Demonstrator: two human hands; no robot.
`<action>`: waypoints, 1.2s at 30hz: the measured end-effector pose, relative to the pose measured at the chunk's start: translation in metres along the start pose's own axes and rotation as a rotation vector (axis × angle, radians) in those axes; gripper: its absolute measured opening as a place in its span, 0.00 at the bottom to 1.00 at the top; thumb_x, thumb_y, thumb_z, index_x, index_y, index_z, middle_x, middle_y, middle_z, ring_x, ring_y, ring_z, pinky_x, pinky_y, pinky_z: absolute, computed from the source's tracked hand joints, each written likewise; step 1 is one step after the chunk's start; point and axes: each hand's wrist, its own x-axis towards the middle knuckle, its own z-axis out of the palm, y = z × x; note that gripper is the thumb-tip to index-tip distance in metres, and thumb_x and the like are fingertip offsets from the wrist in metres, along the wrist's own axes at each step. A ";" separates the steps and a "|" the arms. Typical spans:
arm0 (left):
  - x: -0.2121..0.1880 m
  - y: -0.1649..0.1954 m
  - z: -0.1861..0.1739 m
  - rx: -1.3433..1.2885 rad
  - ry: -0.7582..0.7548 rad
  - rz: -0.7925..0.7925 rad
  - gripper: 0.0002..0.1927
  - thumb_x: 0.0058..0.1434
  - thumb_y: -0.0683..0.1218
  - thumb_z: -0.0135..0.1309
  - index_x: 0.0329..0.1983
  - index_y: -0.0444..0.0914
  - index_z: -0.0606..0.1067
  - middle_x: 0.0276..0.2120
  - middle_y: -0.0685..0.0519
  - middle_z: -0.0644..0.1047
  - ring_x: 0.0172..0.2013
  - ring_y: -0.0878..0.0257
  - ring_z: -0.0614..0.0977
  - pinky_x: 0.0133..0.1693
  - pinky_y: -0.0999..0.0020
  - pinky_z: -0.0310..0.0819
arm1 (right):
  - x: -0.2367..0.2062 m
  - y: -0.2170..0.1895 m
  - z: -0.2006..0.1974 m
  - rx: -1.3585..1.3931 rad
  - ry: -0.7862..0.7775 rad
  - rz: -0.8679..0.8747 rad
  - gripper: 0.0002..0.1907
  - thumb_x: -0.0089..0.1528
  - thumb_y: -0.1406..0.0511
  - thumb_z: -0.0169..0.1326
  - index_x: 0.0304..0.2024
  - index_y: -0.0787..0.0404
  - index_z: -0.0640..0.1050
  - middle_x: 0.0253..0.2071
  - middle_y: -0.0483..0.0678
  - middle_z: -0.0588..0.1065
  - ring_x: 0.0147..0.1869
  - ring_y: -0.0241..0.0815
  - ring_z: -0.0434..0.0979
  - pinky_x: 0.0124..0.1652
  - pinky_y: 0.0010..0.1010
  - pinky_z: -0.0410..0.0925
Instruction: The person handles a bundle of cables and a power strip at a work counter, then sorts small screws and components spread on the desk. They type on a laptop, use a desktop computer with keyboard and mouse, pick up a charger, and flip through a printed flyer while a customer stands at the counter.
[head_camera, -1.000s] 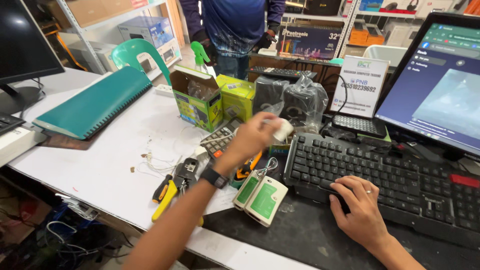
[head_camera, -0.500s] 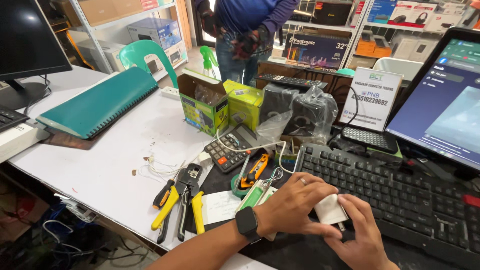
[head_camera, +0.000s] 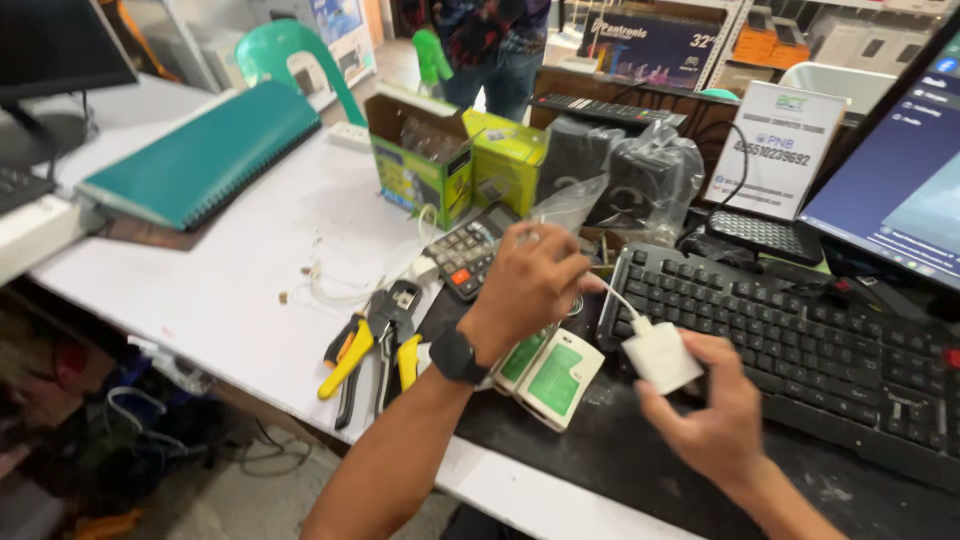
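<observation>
White charger (head_camera: 662, 355) between right fingers (head_camera: 668, 408)

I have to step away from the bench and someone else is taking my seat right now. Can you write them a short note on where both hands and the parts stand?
Right hand: holds the small white plastic charger block over the black keyboard.
Left hand: pinches the thin white cable that runs to the block; black watch on the wrist.
Nearby: two white-and-green testers under the left wrist, yellow-handled pliers and grey calculator on the white table.
Done: block and cable in hand.
Left: whether the cable is fully seated cannot be told.
</observation>
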 end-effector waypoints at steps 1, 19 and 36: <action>0.000 -0.001 -0.001 -0.018 0.082 -0.004 0.12 0.63 0.55 0.64 0.40 0.44 0.79 0.49 0.51 0.78 0.54 0.51 0.80 0.63 0.49 0.62 | -0.005 -0.002 0.006 -0.011 -0.020 0.028 0.33 0.50 0.65 0.68 0.54 0.66 0.69 0.48 0.55 0.76 0.47 0.45 0.79 0.47 0.33 0.72; -0.022 0.022 0.019 -0.522 -0.240 -0.256 0.36 0.62 0.39 0.52 0.77 0.39 0.65 0.48 0.46 0.77 0.36 0.48 0.81 0.38 0.58 0.78 | -0.051 0.133 0.075 -0.162 -0.020 -0.141 0.22 0.45 0.64 0.68 0.42 0.60 0.81 0.40 0.52 0.79 0.44 0.45 0.82 0.47 0.32 0.75; 0.055 0.027 -0.062 -0.556 -0.393 -0.335 0.31 0.53 0.46 0.58 0.62 0.36 0.72 0.48 0.41 0.77 0.52 0.42 0.77 0.55 0.51 0.70 | 0.032 -0.003 0.026 0.018 -0.053 0.151 0.16 0.49 0.65 0.64 0.40 0.58 0.79 0.44 0.51 0.78 0.49 0.50 0.79 0.51 0.38 0.71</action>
